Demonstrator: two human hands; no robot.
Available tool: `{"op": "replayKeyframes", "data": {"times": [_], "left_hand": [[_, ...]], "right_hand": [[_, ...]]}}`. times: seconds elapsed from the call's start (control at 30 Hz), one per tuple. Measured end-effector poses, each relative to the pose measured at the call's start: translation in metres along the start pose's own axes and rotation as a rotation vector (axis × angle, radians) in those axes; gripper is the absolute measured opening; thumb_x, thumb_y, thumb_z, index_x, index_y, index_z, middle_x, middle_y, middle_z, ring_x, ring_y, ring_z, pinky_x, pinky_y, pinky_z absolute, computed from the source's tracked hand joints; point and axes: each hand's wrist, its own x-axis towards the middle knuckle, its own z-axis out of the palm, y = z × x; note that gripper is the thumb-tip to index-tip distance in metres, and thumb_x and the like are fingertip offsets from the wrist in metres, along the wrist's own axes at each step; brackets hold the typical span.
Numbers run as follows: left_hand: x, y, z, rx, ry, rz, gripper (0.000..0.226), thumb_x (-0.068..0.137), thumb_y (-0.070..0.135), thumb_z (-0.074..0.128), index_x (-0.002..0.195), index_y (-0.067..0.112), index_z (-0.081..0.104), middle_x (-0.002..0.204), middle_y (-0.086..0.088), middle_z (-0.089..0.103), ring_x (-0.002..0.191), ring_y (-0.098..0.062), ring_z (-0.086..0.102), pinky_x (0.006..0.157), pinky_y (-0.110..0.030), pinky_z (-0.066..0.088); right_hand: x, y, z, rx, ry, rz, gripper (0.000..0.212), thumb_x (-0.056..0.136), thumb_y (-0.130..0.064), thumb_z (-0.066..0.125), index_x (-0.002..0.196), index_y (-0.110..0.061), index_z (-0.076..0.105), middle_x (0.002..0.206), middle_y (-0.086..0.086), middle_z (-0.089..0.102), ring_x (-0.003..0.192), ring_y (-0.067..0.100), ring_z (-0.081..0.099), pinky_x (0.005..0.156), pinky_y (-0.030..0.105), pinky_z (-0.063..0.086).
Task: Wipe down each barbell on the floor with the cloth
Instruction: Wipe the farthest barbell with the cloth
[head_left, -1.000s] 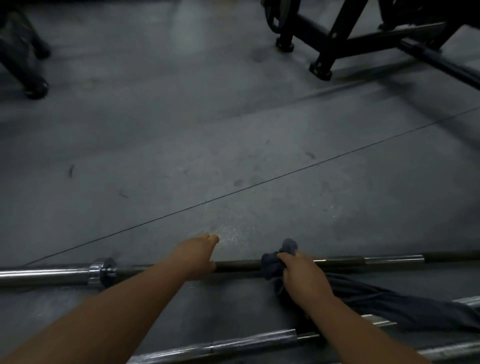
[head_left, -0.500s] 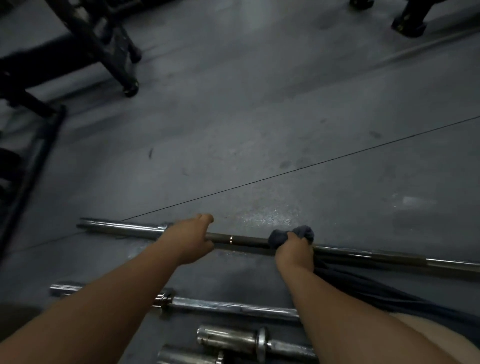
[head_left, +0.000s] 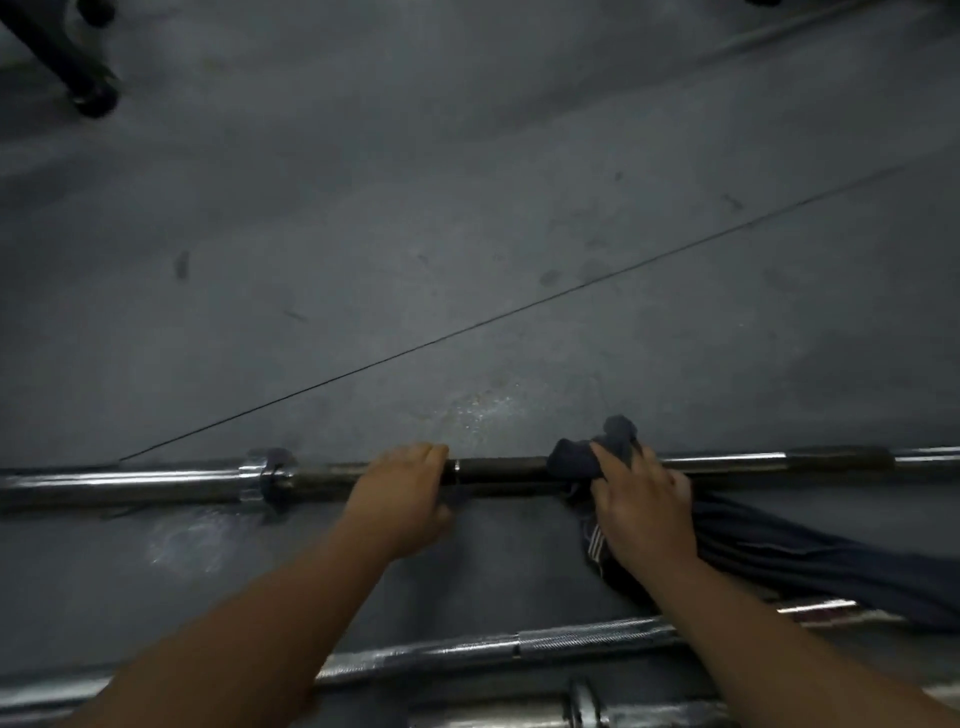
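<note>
Now the bar (head_left: 498, 472) runs left to right — our left hand (head_left: 402, 493) grips it bare, our right hand (head_left: 647, 512) clutches the cloth (head_left: 779, 558) round it, so we'd wipe sideways.

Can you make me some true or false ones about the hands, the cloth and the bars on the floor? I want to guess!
1. The left hand grips the far barbell. True.
2. The cloth is white. False: it is dark blue.
3. The right hand holds the cloth against the far barbell. True.
4. Only one barbell lies on the floor. False: a second barbell lies nearer the person, and part of a third barbell shows at the bottom edge.
</note>
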Motion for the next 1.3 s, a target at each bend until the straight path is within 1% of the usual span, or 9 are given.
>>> {"op": "replayKeyframes", "data": {"times": [0.23, 0.4, 0.6, 0.67, 0.8, 0.87, 1.0, 1.2, 1.3], "left_hand": [[0.047, -0.023, 0.040, 0.015, 0.145, 0.069, 0.029, 0.081, 0.048, 0.062, 0.098, 0.026, 0.053, 0.096, 0.001, 0.063, 0.087, -0.024, 0.062, 0.070, -0.033, 0.044], [0.075, -0.033, 0.007, -0.186, -0.424, 0.088, 0.029, 0.076, 0.053, 0.067, 0.091, 0.028, 0.062, 0.090, 0.001, 0.065, 0.083, -0.018, 0.063, 0.072, -0.027, 0.048], [0.044, -0.008, 0.044, 0.103, 0.188, 0.180, 0.027, 0.084, 0.043, 0.056, 0.098, 0.023, 0.047, 0.097, -0.002, 0.063, 0.087, -0.025, 0.061, 0.067, -0.033, 0.042], [0.055, -0.009, 0.037, 0.030, 0.059, 0.165, 0.026, 0.087, 0.047, 0.053, 0.096, 0.022, 0.052, 0.098, -0.006, 0.065, 0.089, -0.027, 0.063, 0.071, -0.033, 0.046], [0.086, -0.020, 0.006, -0.409, -0.591, 0.231, 0.028, 0.088, 0.044, 0.057, 0.107, 0.024, 0.063, 0.111, -0.002, 0.065, 0.099, -0.020, 0.062, 0.090, -0.034, 0.049], [0.083, -0.023, 0.007, -0.208, -0.414, 0.227, 0.035, 0.083, 0.049, 0.056, 0.109, 0.026, 0.057, 0.109, -0.002, 0.066, 0.097, -0.022, 0.063, 0.082, -0.032, 0.050], [0.044, -0.017, 0.036, 0.098, 0.113, 0.262, 0.029, 0.086, 0.046, 0.055, 0.103, 0.024, 0.047, 0.103, -0.001, 0.065, 0.092, -0.025, 0.064, 0.071, -0.033, 0.046], [0.091, -0.028, 0.000, -0.377, -0.644, 0.225, 0.036, 0.072, 0.042, 0.069, 0.105, 0.028, 0.066, 0.109, -0.003, 0.069, 0.096, -0.019, 0.066, 0.088, -0.034, 0.053], [0.075, -0.025, 0.013, 0.019, -0.244, 0.257, 0.031, 0.083, 0.044, 0.058, 0.108, 0.027, 0.053, 0.105, -0.001, 0.064, 0.092, -0.023, 0.063, 0.071, -0.030, 0.045]], "right_hand": [[0.007, -0.080, 0.025, 0.062, 0.199, 0.183, 0.028, 0.081, -0.034, 0.045, 0.097, -0.028, 0.068, 0.101, 0.005, 0.069, 0.109, 0.028, 0.057, 0.102, 0.048, 0.032], [0.002, -0.072, 0.022, -0.070, 0.094, -0.146, 0.044, 0.086, -0.037, 0.037, 0.120, -0.030, 0.065, 0.110, 0.004, 0.070, 0.107, 0.028, 0.061, 0.102, 0.049, 0.039], [0.003, -0.027, 0.012, -0.224, 0.119, 0.274, 0.028, 0.089, -0.026, 0.043, 0.095, -0.014, 0.069, 0.106, 0.016, 0.068, 0.120, 0.038, 0.049, 0.102, 0.052, 0.033], [0.006, -0.096, 0.033, -0.128, 0.077, 0.090, 0.035, 0.092, -0.028, 0.037, 0.101, -0.018, 0.068, 0.108, 0.012, 0.067, 0.114, 0.034, 0.050, 0.102, 0.050, 0.034], [0.009, -0.127, 0.032, 0.024, 0.038, -0.225, 0.024, 0.094, -0.030, 0.050, 0.107, -0.019, 0.067, 0.099, 0.010, 0.067, 0.095, 0.028, 0.059, 0.095, 0.038, 0.040], [0.018, -0.076, 0.020, -0.053, 0.038, -0.114, 0.023, 0.093, -0.027, 0.049, 0.104, -0.016, 0.067, 0.091, 0.012, 0.065, 0.085, 0.031, 0.057, 0.081, 0.039, 0.045], [0.020, -0.047, 0.016, -0.070, 0.141, 0.208, 0.035, 0.094, -0.031, 0.037, 0.087, -0.010, 0.065, 0.084, 0.016, 0.064, 0.081, 0.034, 0.056, 0.088, 0.046, 0.041], [0.011, -0.108, 0.030, 0.060, 0.031, -0.171, 0.034, 0.093, -0.041, 0.038, 0.112, -0.027, 0.062, 0.093, 0.007, 0.064, 0.088, 0.026, 0.056, 0.087, 0.040, 0.042], [0.025, -0.039, 0.016, -0.032, 0.022, 0.013, 0.037, 0.093, -0.041, 0.034, 0.108, -0.020, 0.061, 0.087, 0.014, 0.062, 0.084, 0.035, 0.057, 0.081, 0.042, 0.043]]}}
